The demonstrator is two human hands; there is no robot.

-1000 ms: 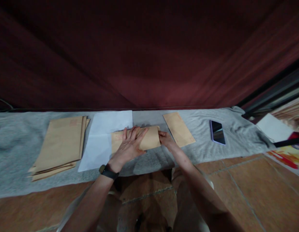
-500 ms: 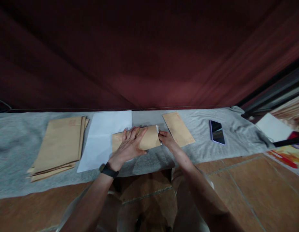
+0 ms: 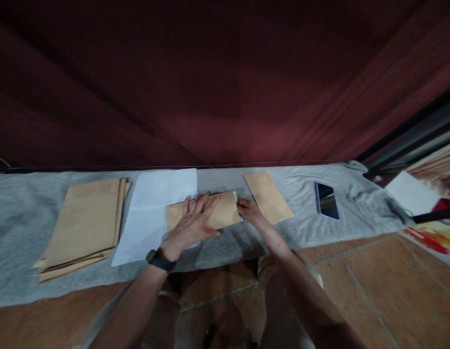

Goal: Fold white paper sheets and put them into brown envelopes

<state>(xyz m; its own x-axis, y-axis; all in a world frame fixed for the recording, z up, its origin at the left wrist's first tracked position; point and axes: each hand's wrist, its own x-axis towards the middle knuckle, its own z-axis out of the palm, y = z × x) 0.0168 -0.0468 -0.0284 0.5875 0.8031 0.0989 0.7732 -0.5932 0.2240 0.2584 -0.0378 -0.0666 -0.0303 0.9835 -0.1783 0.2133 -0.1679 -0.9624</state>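
Note:
A brown paper envelope (image 3: pixel 227 212) lies crosswise in front of me, its left end over a white sheet of paper (image 3: pixel 157 186). My left hand (image 3: pixel 196 218) rests flat on the envelope with fingers spread, a dark watch on the wrist. At the envelope's right end, a narrow strip of white paper (image 3: pixel 235 196) shows at the opening. My right hand (image 3: pixel 249 210) has its fingers closed on that paper at the opening; the fingertips are partly hidden. Just beyond the right hand lies another brown envelope (image 3: pixel 268 195).
A stack of brown envelopes (image 3: pixel 85 223) lies on the left of the grey cloth (image 3: pixel 225 252). On the right is a phone (image 3: pixel 327 200) in a purple case. A dark red curtain (image 3: pixel 225 97) hangs behind, and tiled floor (image 3: pixel 377 271) shows in front.
My view has shifted slightly, so the stack and sheet appear a little lower and farther left. Both hands keep nearly the same places on the envelope.

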